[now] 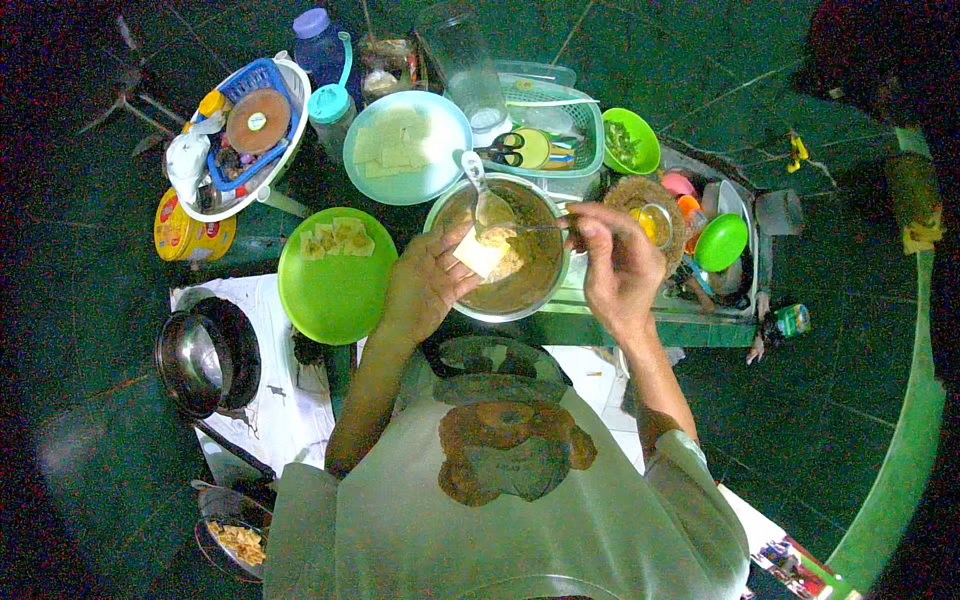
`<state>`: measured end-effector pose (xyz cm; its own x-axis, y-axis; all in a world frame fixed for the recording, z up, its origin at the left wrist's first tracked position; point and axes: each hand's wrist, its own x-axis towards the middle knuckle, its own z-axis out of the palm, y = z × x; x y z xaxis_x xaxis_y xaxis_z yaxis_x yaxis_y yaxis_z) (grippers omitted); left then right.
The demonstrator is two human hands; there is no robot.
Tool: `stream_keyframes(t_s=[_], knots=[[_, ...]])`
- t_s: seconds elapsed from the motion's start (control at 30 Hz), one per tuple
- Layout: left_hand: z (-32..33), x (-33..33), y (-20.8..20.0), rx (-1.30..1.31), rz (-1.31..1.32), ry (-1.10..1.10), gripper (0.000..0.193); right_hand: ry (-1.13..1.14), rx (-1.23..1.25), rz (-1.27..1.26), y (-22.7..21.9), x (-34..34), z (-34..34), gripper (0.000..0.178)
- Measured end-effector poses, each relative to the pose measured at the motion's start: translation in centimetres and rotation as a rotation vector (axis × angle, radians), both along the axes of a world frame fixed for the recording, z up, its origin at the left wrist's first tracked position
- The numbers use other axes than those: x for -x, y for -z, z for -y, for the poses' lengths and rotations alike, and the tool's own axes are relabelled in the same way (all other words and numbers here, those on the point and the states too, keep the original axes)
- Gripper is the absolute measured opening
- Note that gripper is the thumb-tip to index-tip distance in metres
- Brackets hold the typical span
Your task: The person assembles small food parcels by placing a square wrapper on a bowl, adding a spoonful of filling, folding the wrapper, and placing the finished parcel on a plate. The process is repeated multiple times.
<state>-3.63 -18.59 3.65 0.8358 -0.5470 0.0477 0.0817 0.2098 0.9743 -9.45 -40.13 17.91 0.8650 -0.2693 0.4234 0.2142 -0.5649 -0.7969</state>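
Left hand (pixel 425 285) pinches a pale square wrapper (pixel 480 252) over the filling bowl (pixel 500 305); right hand (pixel 615 265) is closed on a thin utensil (pixel 535 229), its tip hard to make out

dim, green cast | noisy dark floor | edges bent, vignetted

A bowl (pixel 500 255) sits between two plates (pixel 335 275) (pixel 405 145) on its left and a small basket (pixel 560 130) behind it. The left hand (pixel 425 285) holds a wrapper (pixel 480 252) over the bowl; the right hand (pixel 615 265) is just right of it.
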Motion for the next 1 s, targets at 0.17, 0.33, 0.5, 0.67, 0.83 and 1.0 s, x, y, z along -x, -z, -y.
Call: stream_keyframes(t_s=[0.17,0.33,0.5,0.67,0.83,1.0], knots=[[0.2,0.3,-0.2,0.082,-0.119,0.008,0.044,-0.14,0.228,0.154,-0.6,0.6,-0.8,0.009],[0.1,0.2,-0.1,0.16,-0.214,0.017,0.044,-0.177,0.293,0.208,-1.0,0.7,-1.3,0.004],[0.1,0.0,0.1,0.279,-0.313,0.022,0.043,-0.16,0.286,0.203,-0.8,0.8,-1.3,0.005],[-0.1,-0.4,-2.4,0.484,-0.849,0.013,0.045,-0.089,0.238,0.224,-0.4,0.8,-1.3,0.01],[0.3,-0.2,-5.7,0.503,-0.795,-0.041,0.054,0.027,0.288,0.19,-0.5,0.9,-1.4,0.01],[0.5,-0.4,-4.5,0.489,-0.837,-0.049,0.056,-0.011,0.373,0.25,0.0,0.8,-2.0,0.015]])
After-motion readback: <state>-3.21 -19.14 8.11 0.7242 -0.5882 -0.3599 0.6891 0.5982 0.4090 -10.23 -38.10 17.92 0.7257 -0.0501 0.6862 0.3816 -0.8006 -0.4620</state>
